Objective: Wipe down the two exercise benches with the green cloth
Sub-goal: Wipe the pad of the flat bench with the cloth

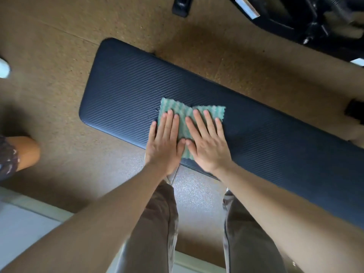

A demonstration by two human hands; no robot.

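A long dark blue padded exercise bench (122,81) with a ribbed surface runs from upper left to lower right. The green cloth (182,112) lies flat on its middle, near the front edge. My left hand (164,140) and my right hand (206,142) press flat on the cloth side by side, fingers spread and pointing away from me, thumbs touching. Much of the cloth is hidden under both palms.
Brown speckled floor (59,46) surrounds the bench. Black gym equipment (295,18) stands at the top right, and a black foot (181,6) at top centre. Another person's leg (23,152) and white shoe (4,67) are at the left. My own legs stand below.
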